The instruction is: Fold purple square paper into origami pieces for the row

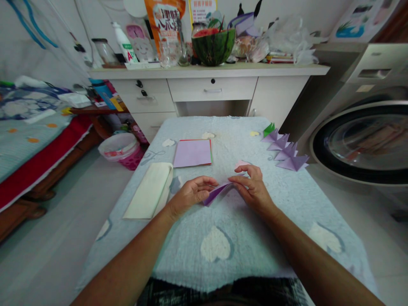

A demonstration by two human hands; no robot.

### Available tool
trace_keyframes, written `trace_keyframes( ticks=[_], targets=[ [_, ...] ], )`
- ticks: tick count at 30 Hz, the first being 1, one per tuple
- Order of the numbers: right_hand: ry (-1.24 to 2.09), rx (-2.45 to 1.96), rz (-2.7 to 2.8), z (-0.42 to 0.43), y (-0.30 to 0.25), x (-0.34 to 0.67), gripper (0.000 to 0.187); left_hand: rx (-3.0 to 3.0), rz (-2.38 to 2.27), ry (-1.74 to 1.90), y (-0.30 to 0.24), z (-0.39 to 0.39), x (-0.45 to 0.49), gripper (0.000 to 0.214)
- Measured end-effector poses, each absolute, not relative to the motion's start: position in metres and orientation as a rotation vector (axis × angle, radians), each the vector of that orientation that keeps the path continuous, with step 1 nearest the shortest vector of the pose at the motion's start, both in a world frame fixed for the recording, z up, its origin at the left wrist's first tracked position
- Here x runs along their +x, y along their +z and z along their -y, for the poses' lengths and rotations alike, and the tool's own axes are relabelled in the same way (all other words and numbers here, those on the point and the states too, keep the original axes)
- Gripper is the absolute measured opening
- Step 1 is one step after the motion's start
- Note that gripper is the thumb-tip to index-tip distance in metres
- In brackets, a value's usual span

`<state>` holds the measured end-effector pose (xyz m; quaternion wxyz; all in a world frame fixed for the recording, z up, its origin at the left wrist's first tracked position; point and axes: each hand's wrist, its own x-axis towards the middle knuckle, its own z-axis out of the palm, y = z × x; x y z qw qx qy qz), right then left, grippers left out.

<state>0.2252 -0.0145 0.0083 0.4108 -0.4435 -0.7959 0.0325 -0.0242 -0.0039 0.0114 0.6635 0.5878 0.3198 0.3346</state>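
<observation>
A partly folded sheet of purple origami paper [215, 194] is held just over the cloth-covered table [255, 259]. My left hand [192, 193] pinches its left end between thumb and fingers. At the other end, my right hand [251, 185] grips the paper with thumb and index finger, the other fingers bent. Beyond my left hand lies a square stack of coloured paper [193, 153], purple on top with red and green edges showing. Folded purple paper pieces [292, 162] stand in a row at the far right, with a green folded piece [269, 128] behind them.
A folded cream paper or cloth [148, 191] lies left of my left forearm. Behind the table stands a white cabinet [210, 73] bearing a cut watermelon [213, 47] and jars. A washing machine [366, 127] is to the right; a pink bin [130, 157] and a bed [35, 127] are left.
</observation>
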Motion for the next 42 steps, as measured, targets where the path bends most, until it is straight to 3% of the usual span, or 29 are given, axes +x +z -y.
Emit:
trace_keyframes(
  ticks=[4,13,16,21,26,29,33,39,42],
  targets=[
    [0.02,-1.131,2.015,0.015,0.006,0.221,0.024,1.366,-0.794,0.728,0.011,0.006,-0.021,0.06],
    [-0.134,-1.124,2.093,0.019,0.002,0.215,0.044,1.536,-0.94,0.798,0.007,0.006,-0.013,0.046],
    [-0.166,-1.083,2.129,0.024,0.005,0.212,0.04,1.56,-1.028,0.878,0.005,0.006,-0.01,0.042],
    [-0.183,-1.012,2.165,0.034,0.011,0.206,0.039,1.588,-1.102,0.975,0.007,0.007,-0.009,0.056],
    [-0.198,-1.003,2.208,0.038,0.011,0.206,0.016,1.578,-1.155,1.077,0.009,0.008,-0.011,0.057],
    [-0.192,-1.121,2.188,0.036,0.011,0.211,0.018,1.522,-1.191,1.092,0.011,0.008,-0.012,0.06],
    [-0.141,-1.243,2.159,0.03,0.01,0.223,0.026,1.499,-1.143,1.049,0.007,0.007,-0.015,0.064],
    [0.164,-1.238,2.125,0.024,0.007,0.232,0.026,1.759,-1.1,0.871,0.006,0.006,-0.021,0.031],
    [0.328,-1.188,2.069,0.022,0.005,0.233,0.024,1.813,-1.084,0.839,0.009,0.005,-0.024,0.033]
  ],
)
